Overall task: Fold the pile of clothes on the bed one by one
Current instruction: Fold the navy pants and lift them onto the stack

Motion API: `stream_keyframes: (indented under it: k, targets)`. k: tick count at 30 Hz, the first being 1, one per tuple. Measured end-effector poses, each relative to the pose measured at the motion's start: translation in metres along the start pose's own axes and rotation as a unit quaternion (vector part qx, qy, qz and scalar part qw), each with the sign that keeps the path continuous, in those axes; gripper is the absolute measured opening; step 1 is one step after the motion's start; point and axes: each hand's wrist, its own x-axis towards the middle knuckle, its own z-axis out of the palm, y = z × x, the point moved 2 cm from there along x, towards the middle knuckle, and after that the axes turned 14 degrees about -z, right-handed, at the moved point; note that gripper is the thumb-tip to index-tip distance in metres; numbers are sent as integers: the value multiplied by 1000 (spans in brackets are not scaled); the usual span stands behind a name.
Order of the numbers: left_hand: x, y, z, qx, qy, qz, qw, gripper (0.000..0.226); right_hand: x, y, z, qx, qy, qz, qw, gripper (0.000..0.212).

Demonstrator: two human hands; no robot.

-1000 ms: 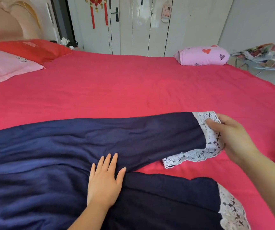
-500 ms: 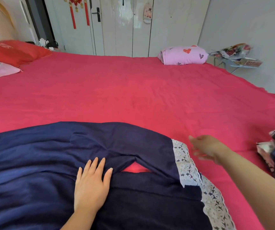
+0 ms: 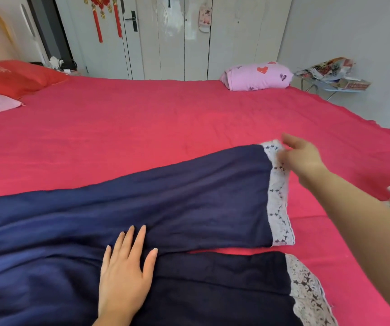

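While the left hand (image 3: pixel 124 276) pinned the trousers (image 3: pixel 189 203) flat-fingered on the bed (image 3: pixel 142 128), the right hand (image 3: pixel 304 158) was blurred at the far hem (image 3: pixel 278 201), grip unclear; that leg likely needed pulling taut before folding.

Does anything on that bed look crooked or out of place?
Only mildly: the navy garment lies with its two lace-edged ends splayed, a wedge of red bedsheet showing between them. The left hand presses it flat; the right hand, blurred, is by the far lace hem.

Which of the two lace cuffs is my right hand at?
The farther lace cuff, beside the right hand; the nearer cuff lies alone below.
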Motion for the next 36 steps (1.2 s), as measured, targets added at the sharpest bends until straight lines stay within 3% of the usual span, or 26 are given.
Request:
stream_keyframes:
  k: [6, 10, 15, 18, 21, 22, 24, 26, 28, 33, 36]
  targets:
    - [1, -1, 0, 21, -7, 1, 1000, 81, -49, 48, 13, -140, -146, 99, 974, 57]
    - [0, -2, 2, 25, -4, 0, 1000, 81, -84, 71, 10, -190, -245, 142, 940, 39]
    - [-1, -1, 0, 17, -7, 9, 1000, 78, -94, 67, 1, -224, -264, 129, 929, 29]
    - [-1, 0, -2, 3, -8, 22, 1000, 72, -85, 56, -9, -251, -183, 86, 947, 34]
    - [-2, 0, -4, 15, -33, 23, 999, 64, -99, 49, -8, -316, -243, 72, 914, 9]
    - [-1, -1, -4, 17, -46, 20, 999, 59, -107, 53, -7, -317, -251, 81, 911, 22]
    - [0, 0, -9, -3, -68, 16, 998, 55, -125, 50, -12, -278, -199, 70, 937, 44]
    - [-5, 0, -18, -30, -85, 19, 996, 57, -143, 41, -24, -245, -153, 59, 956, 53]
    - [-16, -4, -31, -47, -87, 24, 995, 59, -165, 42, -38, -234, -171, 76, 954, 55]
    - [-57, -12, -56, 17, -101, 67, 992, 63, -218, 37, -60, -207, -283, 93, 932, 24]
    - [-79, -13, -65, 52, -131, 59, 988, 63, -228, 24, -63, -250, -270, 50, 928, 13]
